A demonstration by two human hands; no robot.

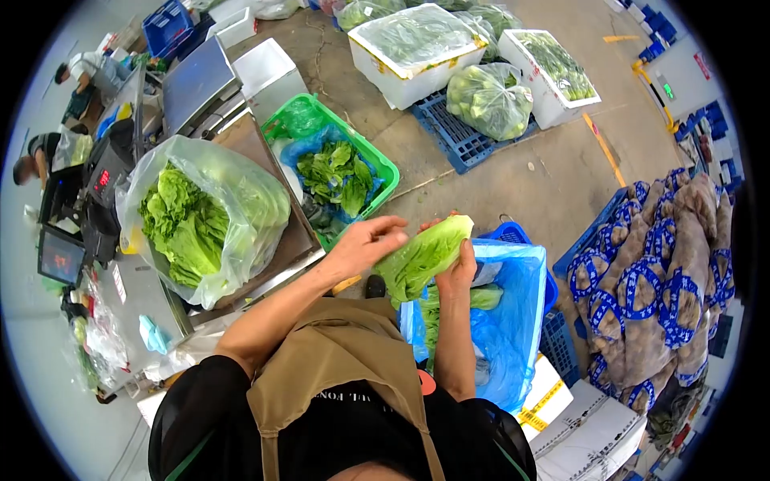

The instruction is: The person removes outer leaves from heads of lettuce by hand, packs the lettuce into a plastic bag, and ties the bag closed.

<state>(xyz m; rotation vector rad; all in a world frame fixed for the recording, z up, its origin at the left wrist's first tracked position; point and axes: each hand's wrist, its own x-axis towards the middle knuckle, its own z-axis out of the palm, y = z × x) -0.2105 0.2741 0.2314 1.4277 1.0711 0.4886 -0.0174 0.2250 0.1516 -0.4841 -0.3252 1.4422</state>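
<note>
A head of romaine lettuce (421,258), pale at its cut end, is held in front of my apron. My right hand (455,272) grips it near the pale base, with fingers behind and thumb in front. Beside its leafy left side, my left hand (367,243) has its fingers stretched out and loosely bent, holding nothing; whether they touch the leaves I cannot tell. Below the lettuce stands a crate lined with a blue bag (513,301), with more lettuce (485,297) inside. To the left, a clear plastic bag (253,204) of leafy lettuce (188,228) rests on a metal surface.
A green crate (383,164) with loose leaves is ahead. White foam boxes (401,80) and a bagged vegetable bundle (489,100) sit on a blue pallet (449,132). Netted sacks (642,280) are stacked right, near cardboard boxes (593,437). Other people (88,72) stand far left.
</note>
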